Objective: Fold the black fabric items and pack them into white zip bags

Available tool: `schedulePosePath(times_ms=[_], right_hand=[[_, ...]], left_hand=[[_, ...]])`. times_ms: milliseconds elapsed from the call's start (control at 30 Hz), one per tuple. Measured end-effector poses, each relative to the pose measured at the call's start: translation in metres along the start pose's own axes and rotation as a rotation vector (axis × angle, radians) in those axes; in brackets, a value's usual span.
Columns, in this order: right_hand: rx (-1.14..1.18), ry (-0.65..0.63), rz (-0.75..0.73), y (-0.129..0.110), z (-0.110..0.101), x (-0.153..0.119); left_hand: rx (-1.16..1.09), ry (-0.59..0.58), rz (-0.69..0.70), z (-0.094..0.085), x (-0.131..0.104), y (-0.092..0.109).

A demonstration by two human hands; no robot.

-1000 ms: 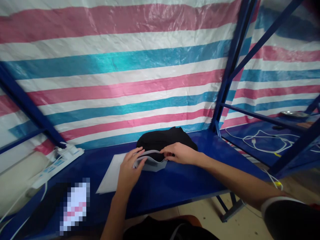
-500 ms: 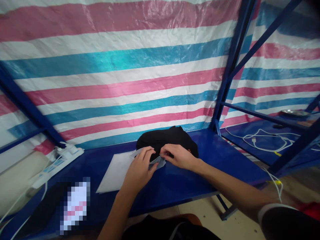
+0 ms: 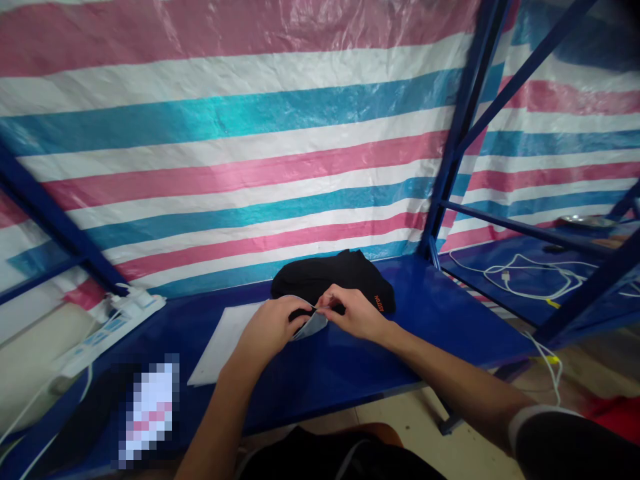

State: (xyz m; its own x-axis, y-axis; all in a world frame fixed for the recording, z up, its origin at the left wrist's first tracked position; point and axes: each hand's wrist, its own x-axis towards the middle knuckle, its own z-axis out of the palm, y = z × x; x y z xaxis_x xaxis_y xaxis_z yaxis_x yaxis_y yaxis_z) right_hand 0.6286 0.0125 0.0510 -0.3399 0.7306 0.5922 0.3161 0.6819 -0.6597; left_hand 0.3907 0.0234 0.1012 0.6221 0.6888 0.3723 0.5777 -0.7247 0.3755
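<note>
Both hands meet over the blue table around a folded pale sheet of paper [image 3: 311, 326], which curves up between them. My left hand [image 3: 273, 327] is closed on its left side, with the thumb bent in. On the opposite edge, my right hand [image 3: 354, 313] pinches the paper between thumb and fingertips. Part of the sheet is hidden behind my fingers. White paper [image 3: 220, 350] lies flat to the left, partly under my left wrist. Just behind the hands sits a black folded cloth item [image 3: 333, 273] with small orange lettering at its right end.
A white power strip [image 3: 113, 327] with plugs and cords runs along the left end of the blue table [image 3: 425, 347]. A pixelated bright patch [image 3: 150, 410] is at front left. Blue metal posts [image 3: 453, 167] frame the striped sheeting [image 3: 250, 160]. White cables [image 3: 540, 277] lie on the right-hand surface.
My left hand has shifted slightly left and curled more, and the paper now bends more steeply between the hands. My right hand has moved a little left, uncovering the orange lettering.
</note>
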Motion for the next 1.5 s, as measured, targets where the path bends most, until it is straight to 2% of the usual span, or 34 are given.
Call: schedulePosePath(times_ms=[167, 300, 400, 500, 567, 667, 800, 900, 1000, 1100, 1267, 1367, 1500], right_hand=[[-0.029, 0.008, -0.051, -0.006, 0.007, -0.001], [0.142, 0.012, 0.037, 0.001, 0.008, -0.002], [0.207, 0.009, 0.076, 0.009, 0.006, -0.005], [0.165, 0.056, 0.089, 0.014, 0.007, -0.008], [0.148, 0.102, 0.117, 0.014, 0.008, -0.009], [0.185, 0.125, 0.157, 0.013, 0.010, -0.011], [0.313, 0.081, 0.200, 0.009, 0.011, -0.012], [0.256, 0.105, 0.201, 0.006, 0.008, -0.013], [0.159, 0.149, 0.181, 0.006, 0.003, -0.015], [0.199, 0.197, 0.226, 0.012, -0.002, -0.019], [0.272, 0.247, 0.291, 0.025, -0.004, -0.026], [0.225, 0.229, 0.220, 0.024, -0.006, -0.025], [-0.004, 0.083, 0.000, 0.012, -0.009, -0.016]], left_hand=[[0.093, -0.110, 0.039, 0.012, 0.009, 0.003], [0.071, -0.116, 0.082, 0.008, 0.004, 0.002], [0.126, -0.065, 0.053, -0.005, -0.003, 0.005], [0.181, 0.078, -0.017, -0.013, -0.005, 0.014], [0.200, 0.141, 0.011, -0.012, -0.004, 0.020], [0.231, 0.105, 0.105, -0.002, -0.001, 0.024], [0.252, 0.036, 0.094, 0.008, 0.000, 0.020], [0.272, 0.029, 0.086, 0.008, -0.002, 0.020], [0.358, 0.070, 0.082, 0.003, -0.008, 0.019], [0.412, 0.123, 0.048, -0.006, -0.020, 0.008], [0.321, 0.211, 0.030, -0.015, -0.045, -0.015], [0.227, 0.233, -0.008, -0.010, -0.050, -0.019], [0.173, 0.201, -0.023, 0.003, -0.046, -0.019]])
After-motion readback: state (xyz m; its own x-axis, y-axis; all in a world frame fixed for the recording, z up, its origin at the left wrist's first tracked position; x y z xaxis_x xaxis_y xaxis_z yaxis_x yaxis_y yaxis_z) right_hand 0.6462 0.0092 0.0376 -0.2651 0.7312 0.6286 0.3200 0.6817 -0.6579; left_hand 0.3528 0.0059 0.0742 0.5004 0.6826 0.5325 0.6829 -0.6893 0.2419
